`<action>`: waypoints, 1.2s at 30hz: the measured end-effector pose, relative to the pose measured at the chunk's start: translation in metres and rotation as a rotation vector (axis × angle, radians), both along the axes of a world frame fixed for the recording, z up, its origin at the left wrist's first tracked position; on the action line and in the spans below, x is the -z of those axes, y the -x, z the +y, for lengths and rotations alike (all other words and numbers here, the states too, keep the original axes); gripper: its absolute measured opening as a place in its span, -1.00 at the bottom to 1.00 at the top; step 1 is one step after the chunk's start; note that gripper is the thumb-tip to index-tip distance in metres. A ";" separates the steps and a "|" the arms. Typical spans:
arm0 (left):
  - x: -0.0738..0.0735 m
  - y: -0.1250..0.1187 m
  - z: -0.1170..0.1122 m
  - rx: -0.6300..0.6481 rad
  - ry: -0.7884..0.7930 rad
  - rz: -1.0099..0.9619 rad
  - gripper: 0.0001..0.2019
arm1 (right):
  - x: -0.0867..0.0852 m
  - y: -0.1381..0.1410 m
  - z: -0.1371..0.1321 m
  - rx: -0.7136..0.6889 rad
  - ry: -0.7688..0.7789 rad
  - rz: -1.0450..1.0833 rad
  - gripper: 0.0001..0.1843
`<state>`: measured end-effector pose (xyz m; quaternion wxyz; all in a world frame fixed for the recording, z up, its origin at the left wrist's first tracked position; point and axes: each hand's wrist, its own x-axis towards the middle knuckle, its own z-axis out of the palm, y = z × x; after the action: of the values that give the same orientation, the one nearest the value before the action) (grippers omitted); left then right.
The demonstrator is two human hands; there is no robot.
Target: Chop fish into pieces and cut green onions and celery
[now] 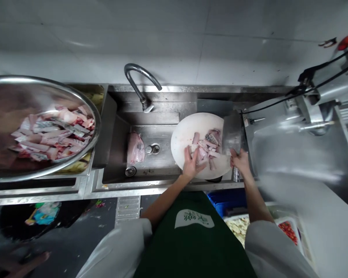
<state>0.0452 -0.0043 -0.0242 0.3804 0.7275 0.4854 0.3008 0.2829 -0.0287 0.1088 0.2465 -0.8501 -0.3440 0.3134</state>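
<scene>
A round white cutting board [181, 133] lies across the right side of the sink, with cut fish pieces [210, 144] heaped on it. My left hand [191, 164] rests at the near left edge of the pieces, fingers spread and touching some of them. In my right hand [240, 160], wrapped around the handle, is a cleaver [232, 131]. Its broad blade, a little blurred, stands at the board's right edge beside the pieces. A larger piece of fish [135, 148] lies in the sink basin, left of the drain [155, 148].
A big steel bowl [97, 123] with many fish pieces stands left of the sink [168, 160]. A curved faucet [142, 71] rises behind the basin. Steel equipment [295, 150] is close on the right. Below are food containers [237, 227] and, at lower left, a black bin [17, 227].
</scene>
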 end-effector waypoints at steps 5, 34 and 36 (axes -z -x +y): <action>0.000 -0.039 0.041 0.028 -0.071 0.044 -0.08 | 0.019 -0.045 -0.075 0.250 0.043 0.346 -0.65; -0.060 -0.055 0.016 -0.018 -0.276 -0.111 -0.31 | 0.059 0.092 -0.057 -0.031 -0.248 0.567 -0.53; -0.072 -0.041 0.022 -0.052 -0.295 -0.114 -0.29 | 0.045 0.105 -0.051 -0.076 -0.254 0.550 -0.56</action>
<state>0.0861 0.0176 0.0479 0.2885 0.7444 0.4322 0.4193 0.1783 -0.0792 0.0636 0.4231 -0.6822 -0.3322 0.4952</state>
